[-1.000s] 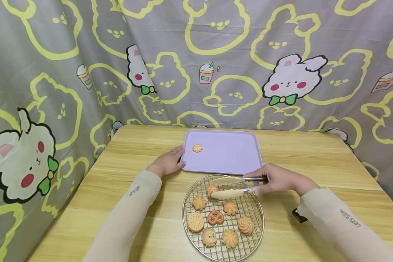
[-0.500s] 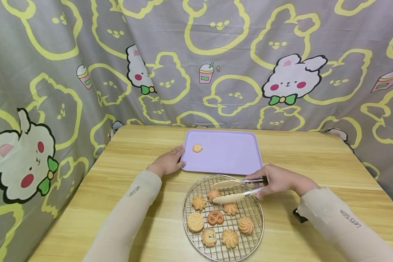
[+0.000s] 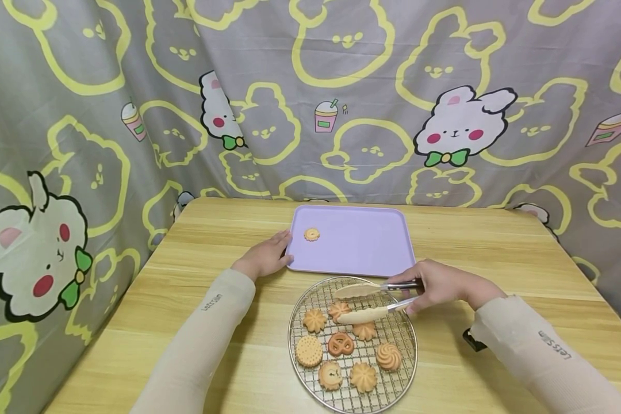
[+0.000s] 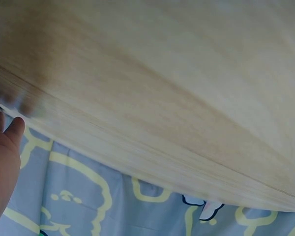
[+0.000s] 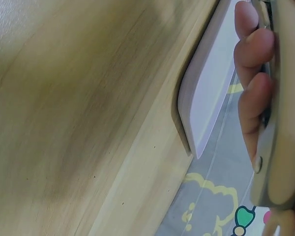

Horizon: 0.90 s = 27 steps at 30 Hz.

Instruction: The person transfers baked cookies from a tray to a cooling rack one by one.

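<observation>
In the head view my right hand (image 3: 440, 283) grips a pair of tongs (image 3: 363, 315) with pale beige tips and metal arms. The tips stand apart over the far part of a round wire rack (image 3: 396, 322). Between them lies a flower-shaped cookie (image 3: 338, 309), partly hidden by the nearer tip, which also covers the top of another flower cookie (image 3: 364, 332). My left hand (image 3: 265, 256) rests with extended fingers against the left edge of a lilac tray (image 3: 354, 241). A small round cookie (image 3: 312, 234) lies at that tray's left. Curled fingers (image 5: 253, 51) wrap the tongs' handle in the right wrist view.
Also on the rack are a pretzel cookie (image 3: 340, 344), a dotted round cookie (image 3: 309, 351), a swirled cookie (image 3: 388, 356) and several others. Wooden table (image 3: 460, 241) surrounds tray and rack. A printed curtain (image 3: 290, 86) hangs behind. A small black object (image 3: 474, 341) sits beneath the right forearm.
The tongs have spread wider, their nearer tip shifting toward me. The flower cookie between the tips has moved slightly toward me on the rack. My left hand and the tray stay still.
</observation>
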Each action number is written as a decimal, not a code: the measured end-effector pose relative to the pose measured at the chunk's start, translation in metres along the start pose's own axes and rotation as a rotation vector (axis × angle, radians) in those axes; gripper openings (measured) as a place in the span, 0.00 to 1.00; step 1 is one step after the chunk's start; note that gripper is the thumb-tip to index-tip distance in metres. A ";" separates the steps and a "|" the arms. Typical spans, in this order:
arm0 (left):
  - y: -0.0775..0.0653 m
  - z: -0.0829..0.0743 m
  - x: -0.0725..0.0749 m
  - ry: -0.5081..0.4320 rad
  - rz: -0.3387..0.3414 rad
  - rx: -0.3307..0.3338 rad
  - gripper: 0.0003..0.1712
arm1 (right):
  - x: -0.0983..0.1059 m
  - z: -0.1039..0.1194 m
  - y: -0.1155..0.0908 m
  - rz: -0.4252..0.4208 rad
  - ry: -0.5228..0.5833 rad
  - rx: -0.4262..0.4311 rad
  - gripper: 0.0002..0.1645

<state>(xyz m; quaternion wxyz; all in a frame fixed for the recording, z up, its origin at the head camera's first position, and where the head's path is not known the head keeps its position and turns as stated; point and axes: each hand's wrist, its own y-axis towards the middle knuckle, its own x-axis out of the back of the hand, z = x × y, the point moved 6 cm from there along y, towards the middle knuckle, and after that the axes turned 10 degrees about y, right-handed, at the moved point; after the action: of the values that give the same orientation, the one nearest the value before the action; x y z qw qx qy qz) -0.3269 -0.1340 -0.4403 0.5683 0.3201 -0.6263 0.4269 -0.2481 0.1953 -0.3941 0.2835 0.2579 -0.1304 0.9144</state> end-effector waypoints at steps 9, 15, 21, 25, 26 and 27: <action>-0.002 -0.001 0.001 -0.015 -0.003 0.000 0.40 | 0.000 0.001 0.002 -0.026 -0.025 -0.006 0.42; -0.002 0.000 0.000 -0.004 0.006 0.009 0.41 | -0.002 0.005 0.007 -0.022 -0.027 0.027 0.44; -0.002 0.000 -0.001 -0.003 -0.002 0.007 0.40 | -0.003 0.005 0.012 -0.039 -0.025 0.020 0.47; -0.002 0.000 0.000 0.000 -0.004 0.005 0.40 | -0.003 0.005 0.016 -0.055 -0.015 -0.003 0.51; -0.002 0.000 0.000 -0.004 -0.006 0.002 0.40 | -0.003 0.004 0.017 -0.058 -0.013 -0.009 0.52; -0.002 0.000 0.000 -0.004 -0.003 0.005 0.40 | -0.003 0.005 0.018 -0.064 -0.015 -0.012 0.52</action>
<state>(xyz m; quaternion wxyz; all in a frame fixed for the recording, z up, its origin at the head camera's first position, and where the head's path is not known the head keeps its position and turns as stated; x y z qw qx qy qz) -0.3246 -0.1350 -0.4399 0.5671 0.3232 -0.6258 0.4269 -0.2546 0.1776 -0.3936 0.3129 0.2672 -0.1299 0.9021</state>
